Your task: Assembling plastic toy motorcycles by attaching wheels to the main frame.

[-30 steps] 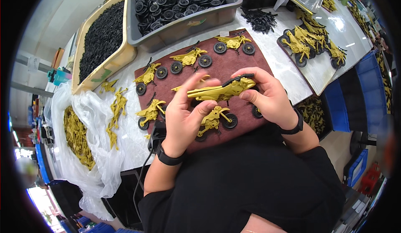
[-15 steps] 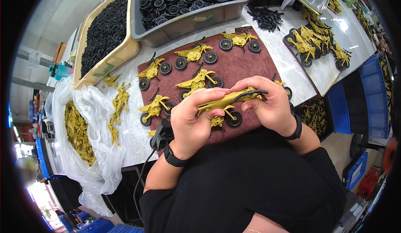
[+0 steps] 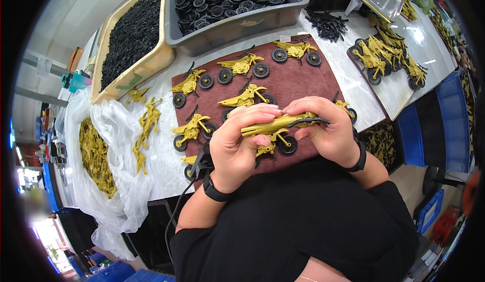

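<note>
Between my two hands is a yellow toy motorcycle body (image 3: pixel 270 126) with a black handlebar (image 3: pixel 309 121) at its right end. My left hand (image 3: pixel 236 143) pinches its left part between thumb and fingers. Closed round the handlebar end is my right hand (image 3: pixel 328 133), fingertips near the top. Below and behind them lies a reddish-brown cloth (image 3: pixel 313 87) bearing several yellow toy motorcycles with black wheels, such as one toy motorcycle (image 3: pixel 240 65) at the back. Another toy motorcycle (image 3: pixel 191 129) lies left of my left hand. My fingers cover part of the held body.
A grey tub (image 3: pixel 242 28) of black wheels and a cream tub (image 3: pixel 162 62) of small black parts stand at the back. On the left, a clear plastic bag (image 3: pixel 129 166) holds yellow parts. More motorcycles lie on a board (image 3: pixel 391 87) at right. Loose black parts (image 3: pixel 327 25) lie behind the cloth.
The view has shifted slightly, so the table things sit a little farther right. Both hands keep hold of the toy motorcycle body, and the right fingers have shifted slightly on it.
</note>
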Tool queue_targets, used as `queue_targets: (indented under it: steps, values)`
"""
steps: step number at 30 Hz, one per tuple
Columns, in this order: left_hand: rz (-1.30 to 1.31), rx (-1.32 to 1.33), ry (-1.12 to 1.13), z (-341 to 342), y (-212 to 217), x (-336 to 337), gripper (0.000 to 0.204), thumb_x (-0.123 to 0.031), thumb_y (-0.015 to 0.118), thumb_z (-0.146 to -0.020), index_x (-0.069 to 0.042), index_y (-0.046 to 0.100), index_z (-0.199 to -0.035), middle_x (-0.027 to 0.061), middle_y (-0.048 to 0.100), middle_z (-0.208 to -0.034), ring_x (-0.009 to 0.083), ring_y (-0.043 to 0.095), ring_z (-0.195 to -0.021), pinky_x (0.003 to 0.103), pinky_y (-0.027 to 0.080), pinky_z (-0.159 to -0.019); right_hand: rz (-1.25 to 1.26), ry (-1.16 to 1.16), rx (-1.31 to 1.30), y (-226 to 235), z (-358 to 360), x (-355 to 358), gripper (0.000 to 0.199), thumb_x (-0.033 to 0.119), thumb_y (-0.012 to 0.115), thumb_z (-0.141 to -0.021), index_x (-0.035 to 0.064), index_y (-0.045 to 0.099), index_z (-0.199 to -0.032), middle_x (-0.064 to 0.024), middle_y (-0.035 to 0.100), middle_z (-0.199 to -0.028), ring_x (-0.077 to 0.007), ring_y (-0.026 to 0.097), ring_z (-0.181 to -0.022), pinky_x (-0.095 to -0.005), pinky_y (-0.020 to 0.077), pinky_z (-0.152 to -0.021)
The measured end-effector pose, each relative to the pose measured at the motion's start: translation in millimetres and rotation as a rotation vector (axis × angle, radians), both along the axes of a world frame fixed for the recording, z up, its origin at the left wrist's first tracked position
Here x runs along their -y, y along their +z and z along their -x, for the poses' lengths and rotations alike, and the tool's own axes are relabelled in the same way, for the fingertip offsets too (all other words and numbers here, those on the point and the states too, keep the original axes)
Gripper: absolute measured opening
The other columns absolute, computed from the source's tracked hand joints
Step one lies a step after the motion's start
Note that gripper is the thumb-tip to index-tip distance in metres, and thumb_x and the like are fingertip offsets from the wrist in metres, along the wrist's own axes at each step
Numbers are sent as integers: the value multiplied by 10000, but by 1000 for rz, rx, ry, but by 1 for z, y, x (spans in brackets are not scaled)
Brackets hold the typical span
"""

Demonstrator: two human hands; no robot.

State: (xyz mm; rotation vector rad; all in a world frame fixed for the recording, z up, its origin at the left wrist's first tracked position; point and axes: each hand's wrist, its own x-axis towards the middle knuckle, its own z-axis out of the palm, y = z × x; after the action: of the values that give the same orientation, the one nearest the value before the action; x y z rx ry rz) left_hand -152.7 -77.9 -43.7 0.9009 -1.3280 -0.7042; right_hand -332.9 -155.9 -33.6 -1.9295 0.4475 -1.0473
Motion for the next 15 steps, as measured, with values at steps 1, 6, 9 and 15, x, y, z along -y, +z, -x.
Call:
queue_targets:
  steps: [1,6,9,15]
  values:
    - [1,2,6,0,1,0,253,-165,667,-831,-5,614,-1019,145,664,-1037,262,619,-1007,357,437,-909,-7,-4,5,0,-1,-1,357,31,737,-700,34,618,-1037,-110,651,-969,-259,638,-889,-321,499,-771]
    - [104,176,77,-3,5,1,243,-190,673,-822,-25,621,-992,123,681,-986,258,645,-954,334,430,-852,21,37,48,-2,-2,-1,355,41,737,-706,22,616,-1039,-102,654,-976,-255,635,-911,-323,497,-794]
    - [109,218,70,-4,6,4,242,-182,671,-826,-24,619,-1002,119,679,-999,249,644,-957,335,436,-854,-15,32,71,-5,-1,-2,349,47,734,-718,17,614,-1045,-97,655,-978,-245,631,-930,-318,496,-804]
    - [-60,64,6,-3,8,3,248,-104,673,-825,-8,604,-1043,128,661,-1055,248,646,-952,341,467,-868,-74,-30,1,-1,0,-1,338,44,725,-746,21,612,-1063,-98,654,-967,-217,640,-899,-298,500,-774]
